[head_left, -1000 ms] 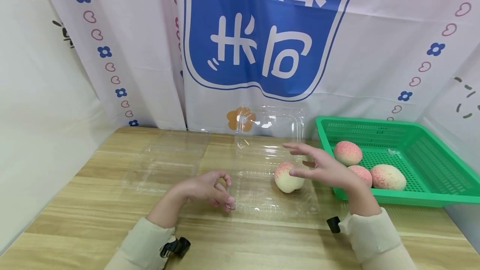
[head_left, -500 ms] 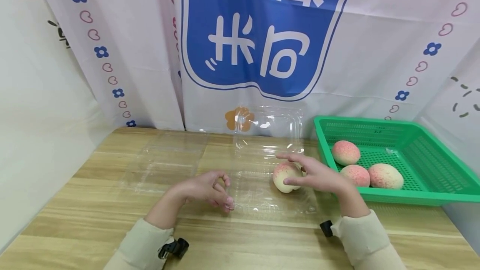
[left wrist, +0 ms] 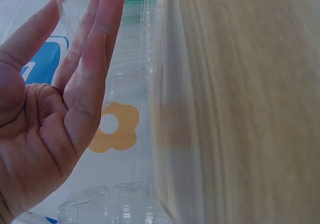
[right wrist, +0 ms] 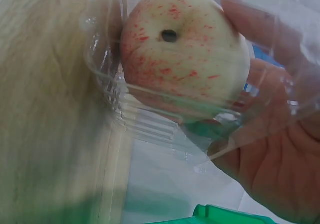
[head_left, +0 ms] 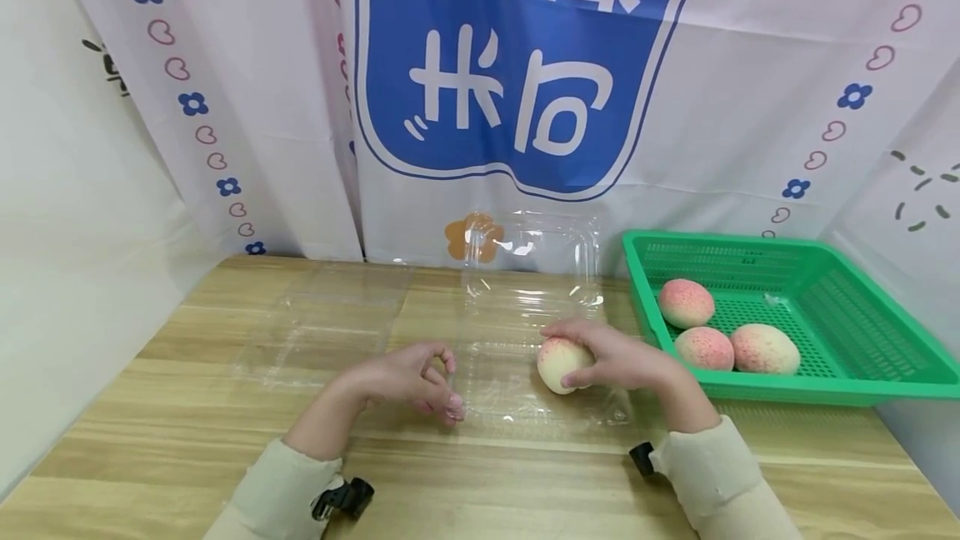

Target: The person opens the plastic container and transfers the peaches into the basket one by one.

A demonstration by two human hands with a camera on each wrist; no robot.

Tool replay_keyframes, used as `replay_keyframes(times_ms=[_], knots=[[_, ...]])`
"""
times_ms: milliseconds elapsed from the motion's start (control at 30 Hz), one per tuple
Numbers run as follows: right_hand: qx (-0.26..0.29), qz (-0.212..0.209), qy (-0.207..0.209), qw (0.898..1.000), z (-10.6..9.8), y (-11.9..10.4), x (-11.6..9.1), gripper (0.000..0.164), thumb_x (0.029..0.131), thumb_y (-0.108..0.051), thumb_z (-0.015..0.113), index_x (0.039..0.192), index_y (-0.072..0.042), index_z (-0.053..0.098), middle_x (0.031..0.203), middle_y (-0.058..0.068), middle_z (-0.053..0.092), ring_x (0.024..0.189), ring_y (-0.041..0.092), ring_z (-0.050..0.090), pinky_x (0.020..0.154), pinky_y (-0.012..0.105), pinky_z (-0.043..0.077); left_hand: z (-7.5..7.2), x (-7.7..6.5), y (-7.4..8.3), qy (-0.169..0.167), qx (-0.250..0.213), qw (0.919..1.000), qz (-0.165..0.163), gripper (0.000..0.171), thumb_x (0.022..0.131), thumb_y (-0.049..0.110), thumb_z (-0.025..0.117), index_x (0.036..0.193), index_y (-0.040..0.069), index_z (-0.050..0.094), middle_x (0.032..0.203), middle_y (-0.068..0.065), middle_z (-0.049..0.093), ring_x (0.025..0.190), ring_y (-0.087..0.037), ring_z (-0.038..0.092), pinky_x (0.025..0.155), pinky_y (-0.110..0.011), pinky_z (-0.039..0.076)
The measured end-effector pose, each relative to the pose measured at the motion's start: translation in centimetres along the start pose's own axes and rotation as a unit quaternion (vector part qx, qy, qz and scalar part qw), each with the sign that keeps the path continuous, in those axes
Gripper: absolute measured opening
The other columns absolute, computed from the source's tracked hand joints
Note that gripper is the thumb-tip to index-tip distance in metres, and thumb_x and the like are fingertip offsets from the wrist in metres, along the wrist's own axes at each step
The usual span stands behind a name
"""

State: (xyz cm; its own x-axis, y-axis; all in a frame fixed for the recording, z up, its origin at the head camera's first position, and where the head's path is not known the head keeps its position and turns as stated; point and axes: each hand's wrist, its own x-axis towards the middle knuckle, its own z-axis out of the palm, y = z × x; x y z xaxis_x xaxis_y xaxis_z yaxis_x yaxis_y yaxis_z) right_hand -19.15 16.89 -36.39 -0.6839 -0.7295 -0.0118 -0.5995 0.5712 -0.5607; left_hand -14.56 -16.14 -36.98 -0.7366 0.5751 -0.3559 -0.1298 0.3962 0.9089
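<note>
Fruit, a pale cream peach flushed and speckled with red (head_left: 561, 363), sits in the right-hand part of the base of the open clear plastic clamshell box (head_left: 517, 394), whose lid (head_left: 534, 250) stands raised behind it toward the printed blue-and-white banner (head_left: 517, 65). The right hand (head_left: 618, 357) is directly upon the peach from its right side, fingers curled over the top and far side and the thumb low in front, so the hand grips it; the right wrist view shows the peach's stem dimple (right wrist: 169, 35) turned toward that camera, with the fingers (right wrist: 260, 31) seen through the box's rippled wall. The peach is nearly round, so no long axis can be read with confidence. The left hand (head_left: 416, 380) is well to the left of the fruit, at the box's front left corner, fingers bent downward with fingertips at the rim; whether they pinch the plastic or only rest on it cannot be told, and the left wrist view shows fingers (left wrist: 92, 59) fairly straight beside the transparent edge. The right hand is clearly the nearer one. Three more speckled peaches (head_left: 686, 302) lie in the green perforated plastic basket (head_left: 885, 357) just right of the box. A second clear plastic box (head_left: 322, 323) lies flat on the light wooden table (head_left: 525, 482) and is hard to outline.
</note>
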Motion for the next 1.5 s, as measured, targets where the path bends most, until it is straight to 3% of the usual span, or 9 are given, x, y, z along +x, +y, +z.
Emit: replay_keyframes(times_ms=[433,700,1500], knots=[[-0.027,0.008,-0.026,0.999,0.04,0.02,-0.13,0.072,0.081,-0.024,0.080,0.143,-0.006,0.049,0.142,0.016,0.053,0.127,0.036,0.051,0.094,0.044,0.047,0.09,0.09,0.05,-0.002,0.005,1.0000,0.000,0.042,0.091,0.013,0.070,0.117,-0.004,0.042,0.097,-0.017,0.076,0.087,-0.027,0.075,0.081,-0.038,0.057],[-0.030,-0.009,-0.013,0.999,-0.03,0.05,0.19,0.069,0.079,-0.027,0.082,0.138,-0.005,0.052,0.134,0.012,0.058,0.118,0.030,0.056,0.091,0.040,0.048,0.01,-0.15,0.09,0.004,0.002,1.0000,-0.001,0.043,0.090,0.013,0.071,0.117,-0.003,0.042,0.098,-0.016,0.076,0.089,-0.029,0.074,0.083,-0.040,0.057],[-0.015,-0.014,-0.004,1.000,-0.05,-0.14,0.22,0.071,0.080,-0.031,0.083,0.139,-0.007,0.053,0.136,0.010,0.059,0.119,0.028,0.057,0.092,0.040,0.049,-0.02,0.15,-0.13,-0.005,0.000,1.0000,0.007,0.041,0.091,0.013,0.070,0.115,-0.004,0.041,0.095,-0.014,0.075,0.090,-0.032,0.074,0.084,-0.041,0.056]])
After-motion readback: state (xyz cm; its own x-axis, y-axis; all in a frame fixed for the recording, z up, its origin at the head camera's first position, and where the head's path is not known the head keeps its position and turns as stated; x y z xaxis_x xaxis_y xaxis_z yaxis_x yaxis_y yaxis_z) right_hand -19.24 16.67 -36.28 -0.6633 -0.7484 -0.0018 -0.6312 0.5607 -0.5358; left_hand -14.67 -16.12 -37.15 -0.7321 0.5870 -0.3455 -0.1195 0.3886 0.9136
